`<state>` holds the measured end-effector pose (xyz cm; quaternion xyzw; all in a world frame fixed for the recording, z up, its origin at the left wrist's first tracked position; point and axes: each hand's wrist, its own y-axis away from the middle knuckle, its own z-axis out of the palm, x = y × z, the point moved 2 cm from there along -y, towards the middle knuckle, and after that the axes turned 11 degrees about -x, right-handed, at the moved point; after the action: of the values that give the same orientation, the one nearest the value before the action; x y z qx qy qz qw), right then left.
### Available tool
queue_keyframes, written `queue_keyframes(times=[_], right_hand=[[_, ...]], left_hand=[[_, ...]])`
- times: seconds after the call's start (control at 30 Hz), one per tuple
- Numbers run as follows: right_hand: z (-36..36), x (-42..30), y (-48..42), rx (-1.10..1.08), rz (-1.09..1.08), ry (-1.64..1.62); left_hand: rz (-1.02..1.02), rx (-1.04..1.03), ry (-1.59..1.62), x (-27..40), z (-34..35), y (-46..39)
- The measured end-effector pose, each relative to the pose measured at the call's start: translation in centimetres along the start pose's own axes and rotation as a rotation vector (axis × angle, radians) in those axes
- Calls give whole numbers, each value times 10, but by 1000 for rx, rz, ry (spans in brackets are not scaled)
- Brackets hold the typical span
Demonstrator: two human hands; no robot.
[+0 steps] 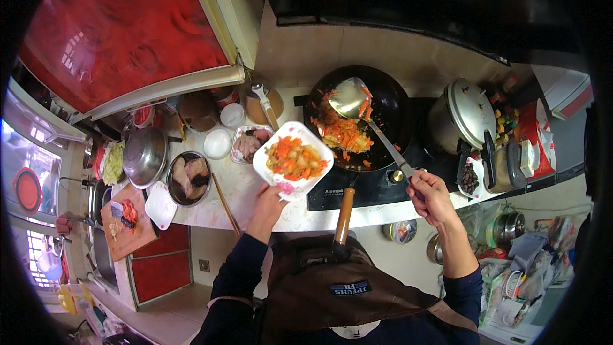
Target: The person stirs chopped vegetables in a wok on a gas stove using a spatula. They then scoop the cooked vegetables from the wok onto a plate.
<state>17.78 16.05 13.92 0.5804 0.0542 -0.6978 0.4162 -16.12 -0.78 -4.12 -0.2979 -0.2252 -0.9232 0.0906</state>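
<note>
My left hand holds a white dish by its near edge, above the counter beside the wok. Shredded carrot and pale vegetable pieces lie in this dish. The long handle of a metal spatula is in my right hand. Its broad blade is over the black wok, with orange shreds at the blade's edge. Inside the wok, more orange and yellowish food is heaped at the lower left. The wok's wooden handle points towards my apron.
A pressure cooker stands right of the wok, near a dish of dark round pieces. To the left are a plate of raw meat, a metal bowl of meat pieces, chopsticks and a cutting board with a knife.
</note>
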Motion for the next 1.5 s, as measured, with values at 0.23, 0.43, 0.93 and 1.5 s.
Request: queue_keyframes(times=[0.23, 0.43, 0.93, 1.5], right_hand=[[-21, 36, -20, 46, 80, 7], [-22, 41, -28, 60, 102, -15], [-33, 63, -46, 168, 57, 247], [85, -120, 59, 106, -1052, 1110]], left_hand=[[-35, 115, 43, -18, -90, 58], [36, 110, 11, -17, -102, 61], [53, 340, 57, -27, -127, 52], [343, 645, -727, -4, -112, 109]])
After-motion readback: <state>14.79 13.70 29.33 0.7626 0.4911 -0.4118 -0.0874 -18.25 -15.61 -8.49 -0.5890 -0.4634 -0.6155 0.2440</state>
